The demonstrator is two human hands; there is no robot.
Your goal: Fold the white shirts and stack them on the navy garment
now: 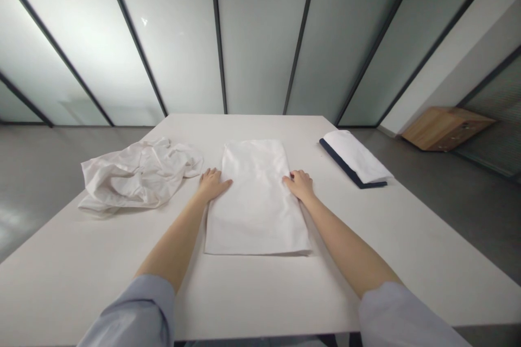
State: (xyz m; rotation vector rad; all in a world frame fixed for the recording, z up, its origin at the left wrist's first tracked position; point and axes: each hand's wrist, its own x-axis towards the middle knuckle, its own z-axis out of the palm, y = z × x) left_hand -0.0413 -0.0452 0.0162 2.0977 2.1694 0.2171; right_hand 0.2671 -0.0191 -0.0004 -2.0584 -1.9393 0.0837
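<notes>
Dead centre on the table (pixel 407 238), the folded cloth (pixel 256 200) runs lengthwise away from you, your left hand (pixel 211 183) flat on its left edge and your right hand (pixel 300 183) pinching its right edge, both equally near.

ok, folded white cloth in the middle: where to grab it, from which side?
Take the folded white cloth by its two long side edges, coming in from left and right. It lies flat, long axis running away from the person; the left hand and right hand already rest at those edges.
</notes>
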